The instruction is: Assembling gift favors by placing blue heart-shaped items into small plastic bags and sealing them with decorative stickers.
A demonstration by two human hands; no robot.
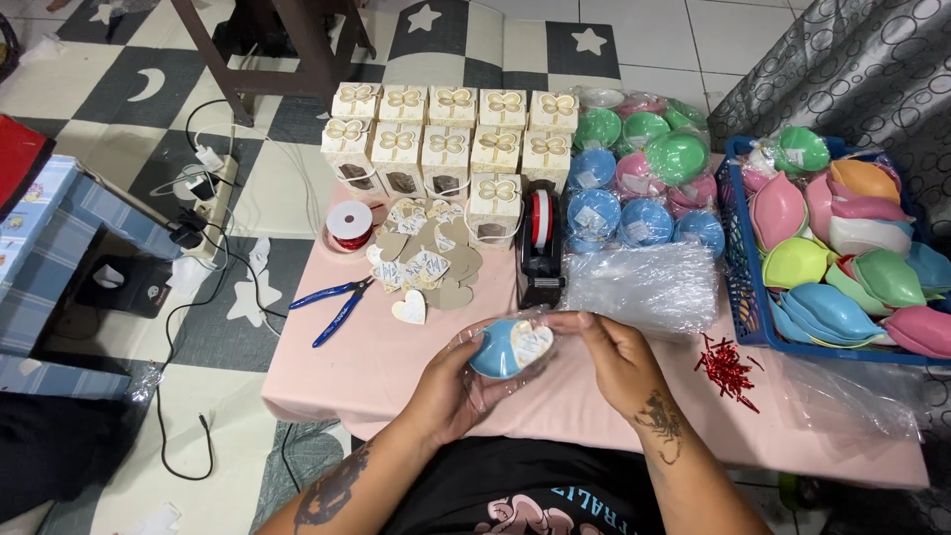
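Lying left on the counter (327, 381) were pliers (332, 302), then heart cards (426, 267). Both hands, left (451, 386) and right (614, 352), gripped a blue dish (495, 352) in a clear bag with a card, apparently mid-packing; red ties (728, 369) and basket (738, 258) sat right.

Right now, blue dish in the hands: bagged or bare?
Bagged. Clear plastic wrap shows around the blue dish and its heart card, held between the left hand and right hand. Whether it's sealed: cannot tell.
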